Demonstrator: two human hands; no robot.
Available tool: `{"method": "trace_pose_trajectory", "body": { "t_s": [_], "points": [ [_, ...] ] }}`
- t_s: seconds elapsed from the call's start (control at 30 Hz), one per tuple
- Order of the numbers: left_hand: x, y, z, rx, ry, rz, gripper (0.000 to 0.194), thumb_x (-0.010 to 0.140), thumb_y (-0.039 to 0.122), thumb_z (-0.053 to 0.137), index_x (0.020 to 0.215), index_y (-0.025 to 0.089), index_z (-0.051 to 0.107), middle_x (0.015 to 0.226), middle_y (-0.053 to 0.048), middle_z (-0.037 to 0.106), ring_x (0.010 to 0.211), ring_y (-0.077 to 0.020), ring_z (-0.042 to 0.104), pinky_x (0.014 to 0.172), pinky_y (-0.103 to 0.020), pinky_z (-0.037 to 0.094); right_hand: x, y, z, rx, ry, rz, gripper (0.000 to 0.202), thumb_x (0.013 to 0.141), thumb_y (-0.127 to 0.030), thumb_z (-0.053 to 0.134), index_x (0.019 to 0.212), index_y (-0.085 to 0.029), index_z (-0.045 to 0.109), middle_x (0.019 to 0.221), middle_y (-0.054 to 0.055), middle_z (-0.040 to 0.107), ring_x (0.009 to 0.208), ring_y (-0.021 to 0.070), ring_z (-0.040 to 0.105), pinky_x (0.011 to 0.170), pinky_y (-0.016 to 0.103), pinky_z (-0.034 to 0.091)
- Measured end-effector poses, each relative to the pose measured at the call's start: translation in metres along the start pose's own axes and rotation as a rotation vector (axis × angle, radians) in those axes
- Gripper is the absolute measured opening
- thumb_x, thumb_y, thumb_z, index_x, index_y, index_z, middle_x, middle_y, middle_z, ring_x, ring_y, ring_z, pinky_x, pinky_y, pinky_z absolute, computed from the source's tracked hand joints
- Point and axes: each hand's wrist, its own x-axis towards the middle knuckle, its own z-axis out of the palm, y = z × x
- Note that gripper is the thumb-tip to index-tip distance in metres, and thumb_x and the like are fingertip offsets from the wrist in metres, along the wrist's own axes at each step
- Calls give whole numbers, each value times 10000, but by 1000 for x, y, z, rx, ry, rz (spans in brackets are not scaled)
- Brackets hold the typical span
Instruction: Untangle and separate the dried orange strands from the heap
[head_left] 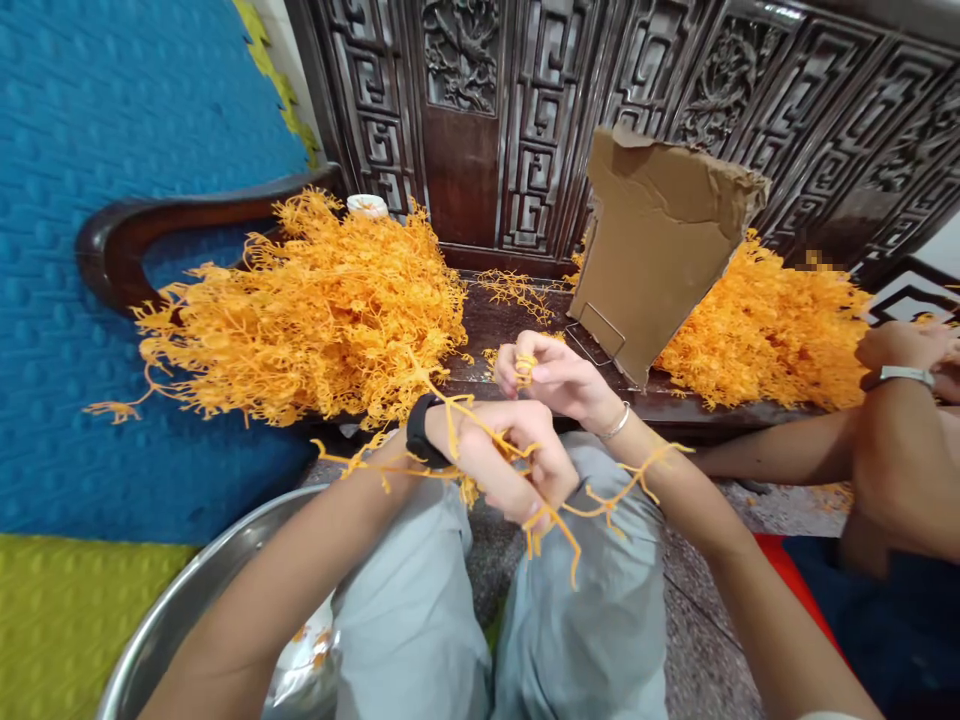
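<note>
My left hand [514, 455], with a black band at its wrist, is closed round branching orange plastic sprigs [555, 520]. They stick out on both sides of the fist, some across my forearm and toward my right knee. Just beyond it, my right hand [555, 375], with a silver bangle, pinches a small coiled orange piece [525, 370] between thumb and fingers. A large heap of orange sprigs [322, 310] lies on the dark wooden bench [517, 320] at the left, close to my left wrist.
A cardboard sheet [652, 240] stands on the bench beside a wire frame [600, 335]. Behind it is another orange heap [765, 325]. At the right are a co-worker's hands [907, 345]. A metal basin [172, 580] sits at lower left; a carved wooden back [465, 160] rises behind.
</note>
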Motion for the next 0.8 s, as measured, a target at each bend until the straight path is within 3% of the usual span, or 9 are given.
{"method": "trace_pose_trajectory", "body": {
  "t_s": [0.1, 0.23, 0.3, 0.4, 0.53, 0.63, 0.8],
  "points": [
    [-3, -7, -13, 18, 82, -100, 238, 673, 356, 638, 519, 177, 606, 449, -27, 539, 387, -109, 442, 395, -251, 331, 2, -3, -7, -79, 182, 15, 77, 711, -197, 641, 716, -162, 573, 667, -18, 590, 638, 84, 542, 642, 223, 429],
    [-15, -26, -30, -90, 263, -76, 255, 668, 388, 653, 559, 161, 606, 445, -20, 520, 389, -101, 423, 399, -248, 293, 9, 7, -38, -292, 464, 74, 228, 666, -239, 674, 846, -179, 547, 699, -29, 627, 628, 80, 567, 647, 221, 458],
    [-23, -37, -38, -185, 378, 8, 276, 645, 377, 662, 514, 155, 563, 423, -17, 501, 395, -106, 430, 424, -255, 302, 12, 16, -62, -544, 557, 124, 297, 641, -256, 688, 878, -180, 526, 638, -39, 617, 575, 89, 556, 605, 230, 461],
    [-33, -48, -50, -225, 628, 121, 245, 674, 348, 611, 541, 149, 558, 410, -4, 480, 401, -111, 451, 439, -250, 326, 13, 26, -103, -1001, 758, 171, 166, 694, -254, 613, 808, -161, 536, 623, -29, 600, 597, 98, 568, 616, 233, 467],
    [-44, -52, -56, -92, 898, 48, 237, 780, 332, 500, 670, 140, 585, 440, 5, 508, 398, -99, 464, 443, -230, 346, 1, 29, -145, -1191, 859, 234, 68, 661, -147, 610, 728, -141, 604, 731, 22, 645, 706, 125, 580, 718, 258, 456],
    [-48, -51, -53, -18, 939, -40, 261, 815, 341, 464, 776, 123, 603, 460, 7, 524, 410, -96, 468, 445, -224, 346, -12, 30, -164, -1280, 897, 354, 27, 646, -110, 620, 661, -127, 635, 697, 43, 655, 690, 146, 586, 731, 279, 448],
    [-44, -47, -48, 29, 986, -111, 241, 780, 339, 515, 755, 115, 600, 518, 8, 531, 465, -97, 478, 471, -230, 366, -22, 36, -177, -1387, 878, 501, 87, 623, -111, 658, 701, -144, 676, 636, 16, 649, 630, 138, 588, 699, 256, 449]
  ]
}}
